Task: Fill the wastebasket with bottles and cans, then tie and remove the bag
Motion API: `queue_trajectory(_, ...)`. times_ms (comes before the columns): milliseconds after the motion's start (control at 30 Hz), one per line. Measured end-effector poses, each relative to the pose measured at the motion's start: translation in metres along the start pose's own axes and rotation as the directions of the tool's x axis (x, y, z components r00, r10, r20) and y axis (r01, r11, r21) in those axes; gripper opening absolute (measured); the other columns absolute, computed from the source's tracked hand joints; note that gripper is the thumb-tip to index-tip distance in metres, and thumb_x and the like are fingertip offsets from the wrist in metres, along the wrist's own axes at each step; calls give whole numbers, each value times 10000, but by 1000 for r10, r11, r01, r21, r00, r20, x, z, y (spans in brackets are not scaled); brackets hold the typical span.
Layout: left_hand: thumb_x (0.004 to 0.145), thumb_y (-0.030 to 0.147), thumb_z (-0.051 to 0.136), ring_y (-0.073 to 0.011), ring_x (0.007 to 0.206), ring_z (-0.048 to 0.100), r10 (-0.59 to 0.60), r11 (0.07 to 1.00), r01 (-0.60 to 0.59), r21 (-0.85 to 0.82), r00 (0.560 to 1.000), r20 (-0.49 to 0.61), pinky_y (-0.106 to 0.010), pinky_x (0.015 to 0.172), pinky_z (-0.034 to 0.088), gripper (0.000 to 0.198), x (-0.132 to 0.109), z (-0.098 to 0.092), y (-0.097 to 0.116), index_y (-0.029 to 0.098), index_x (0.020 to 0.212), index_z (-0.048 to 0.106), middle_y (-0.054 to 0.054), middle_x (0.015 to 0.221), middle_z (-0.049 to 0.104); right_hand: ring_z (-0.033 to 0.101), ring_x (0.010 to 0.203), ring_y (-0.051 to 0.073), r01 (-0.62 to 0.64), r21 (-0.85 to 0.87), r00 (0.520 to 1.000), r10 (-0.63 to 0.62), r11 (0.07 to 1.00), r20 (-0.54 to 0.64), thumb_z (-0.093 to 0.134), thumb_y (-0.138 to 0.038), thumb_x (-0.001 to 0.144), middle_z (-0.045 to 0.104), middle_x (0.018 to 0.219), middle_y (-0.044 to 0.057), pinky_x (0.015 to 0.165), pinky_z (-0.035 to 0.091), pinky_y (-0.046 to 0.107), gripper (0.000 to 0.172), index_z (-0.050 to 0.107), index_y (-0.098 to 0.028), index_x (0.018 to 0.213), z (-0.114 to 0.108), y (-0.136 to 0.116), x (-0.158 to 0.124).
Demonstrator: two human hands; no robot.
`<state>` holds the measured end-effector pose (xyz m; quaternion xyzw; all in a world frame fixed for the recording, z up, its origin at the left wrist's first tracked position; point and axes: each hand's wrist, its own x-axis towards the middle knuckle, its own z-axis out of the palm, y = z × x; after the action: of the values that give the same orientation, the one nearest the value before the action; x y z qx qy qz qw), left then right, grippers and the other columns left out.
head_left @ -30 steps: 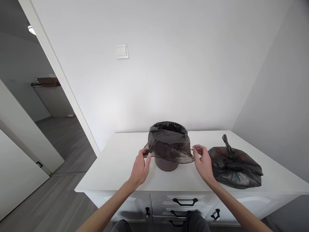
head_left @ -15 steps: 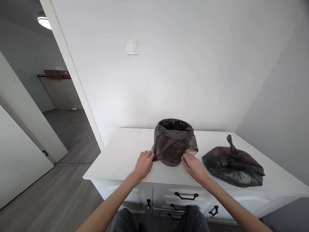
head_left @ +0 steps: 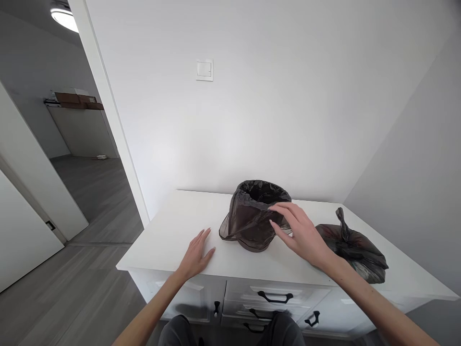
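A small round bin [head_left: 253, 248] stands on the white cabinet top, its base showing below a thin black trash bag [head_left: 248, 223]. The bag lines the inside and is folded over the rim, hanging loosely down the front and flaring at the left. My left hand [head_left: 197, 253], fingers apart and holding nothing, is at the cabinet top left of the bin. My right hand [head_left: 297, 230] is raised in front of the bin's right side, thumb and fingers apart near the bag; whether the fingertips touch it I cannot tell.
A knotted, filled black trash bag [head_left: 355, 250] lies at the right, partly behind my right forearm. The white cabinet top [head_left: 162, 235] ends at a front edge above drawers with black handles [head_left: 275, 298]. Behind is a wall with a light switch [head_left: 204, 70]; a doorway opens at left.
Both hands have let go of the bag's lower edge. My left hand has moved left and down, away from the bin; my right hand has risen toward the rim.
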<state>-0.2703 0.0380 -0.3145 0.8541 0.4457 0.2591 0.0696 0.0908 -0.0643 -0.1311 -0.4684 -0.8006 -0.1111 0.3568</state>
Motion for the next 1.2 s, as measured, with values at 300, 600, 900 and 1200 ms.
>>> queue_trajectory(300,1076,520,373,-290,1557,369,-53,997,56,45,997,-64,-522,1235,381,554,-6,17,-8,237,1553,376,-120,1611,497,710,833,262,19,-210,965,37,978,260,395,-559,1083,764,890,71,720,495,363,436,683,-237,1026,28,52,40)
queue_trajectory(600,1073,436,377,-299,1527,421,-95,993,98,65,994,-57,-534,1214,416,490,-5,11,1,187,1491,435,-153,1561,546,715,902,315,-218,-436,871,375,873,316,515,-582,1017,780,970,127,687,473,352,413,712,-236,1128,14,169,60)
queue_trajectory(900,1060,419,386,-282,1513,445,-141,986,146,84,988,-69,-502,1202,439,470,-5,8,4,212,1473,476,-125,1560,553,549,1343,426,-256,-393,950,306,883,69,495,-554,1033,568,1457,299,1061,467,552,643,535,-79,1465,21,195,36)
queue_trajectory(1200,1068,469,335,-284,1538,404,-143,974,147,171,989,-34,-505,1255,368,571,6,10,3,173,1546,431,-136,1613,494,46,1636,288,-368,-91,825,370,925,427,264,-626,1071,155,1763,92,1306,200,535,730,281,-205,1668,153,88,-103)
